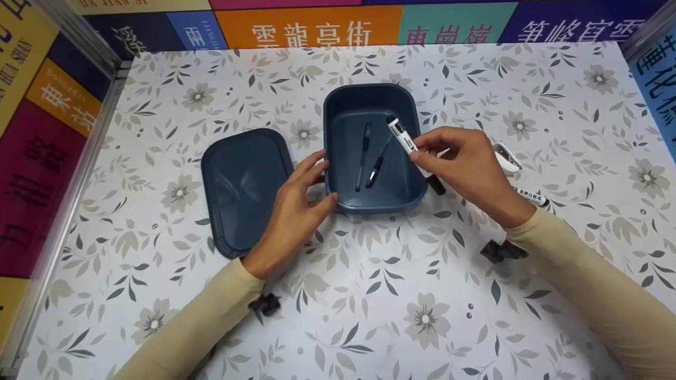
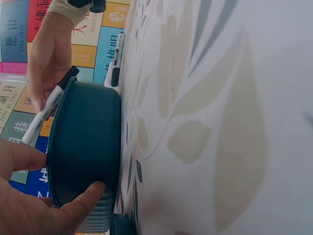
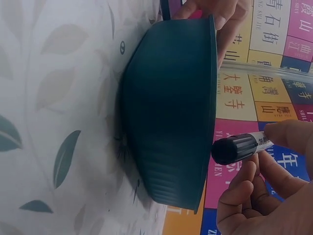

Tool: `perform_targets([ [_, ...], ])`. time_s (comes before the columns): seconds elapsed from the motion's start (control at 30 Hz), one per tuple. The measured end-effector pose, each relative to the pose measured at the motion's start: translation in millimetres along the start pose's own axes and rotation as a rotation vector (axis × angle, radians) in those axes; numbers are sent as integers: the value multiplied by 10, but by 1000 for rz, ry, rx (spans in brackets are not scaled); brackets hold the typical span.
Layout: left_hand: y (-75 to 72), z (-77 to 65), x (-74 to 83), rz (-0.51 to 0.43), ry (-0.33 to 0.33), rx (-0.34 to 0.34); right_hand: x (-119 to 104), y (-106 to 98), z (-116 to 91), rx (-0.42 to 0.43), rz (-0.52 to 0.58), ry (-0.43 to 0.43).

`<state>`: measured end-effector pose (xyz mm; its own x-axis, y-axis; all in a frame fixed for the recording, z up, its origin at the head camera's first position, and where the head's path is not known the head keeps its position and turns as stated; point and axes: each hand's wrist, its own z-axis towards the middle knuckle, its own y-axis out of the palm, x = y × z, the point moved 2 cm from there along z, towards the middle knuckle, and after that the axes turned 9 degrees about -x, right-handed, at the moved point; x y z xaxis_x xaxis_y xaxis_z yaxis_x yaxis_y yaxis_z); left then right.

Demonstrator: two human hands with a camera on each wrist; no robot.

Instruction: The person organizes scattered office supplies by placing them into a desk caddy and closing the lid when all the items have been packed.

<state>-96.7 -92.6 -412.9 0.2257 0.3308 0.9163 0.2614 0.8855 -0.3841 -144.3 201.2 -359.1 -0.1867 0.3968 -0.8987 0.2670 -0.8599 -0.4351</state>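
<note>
My right hand (image 1: 462, 158) pinches a white whiteboard marker (image 1: 402, 136) with black ends, tilted over the right rim of a dark blue plastic box (image 1: 369, 96). In the right wrist view, one black end of the marker (image 3: 232, 149) stands beside the box's rim. On the box floor lie two pens, a slim clear pen (image 1: 362, 158) and a darker pen (image 1: 375, 170). My left hand (image 1: 296, 211) touches the box's left side, fingers extended along the wall and thumb near the front corner. In the left wrist view, the thumb (image 2: 88, 200) rests against the outer wall.
The dark blue lid (image 1: 245, 184) lies flat left of the box, partly under the left forearm. A white stapler-like object (image 1: 507, 158) and another marker (image 1: 531, 196) lie by the right wrist, partly hidden. Colourful lettered panels (image 1: 311, 26) border the flower-patterned tabletop (image 1: 369, 306).
</note>
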Motion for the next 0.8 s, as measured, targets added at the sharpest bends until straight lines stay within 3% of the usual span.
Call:
perform_targets([
  [0.6,-9,-1,17,58,20,6,-67,161,247,-5,56,-39],
  [0.8,-7,-4,7,57,23,8,-66,238,296,-11,19,-31],
])
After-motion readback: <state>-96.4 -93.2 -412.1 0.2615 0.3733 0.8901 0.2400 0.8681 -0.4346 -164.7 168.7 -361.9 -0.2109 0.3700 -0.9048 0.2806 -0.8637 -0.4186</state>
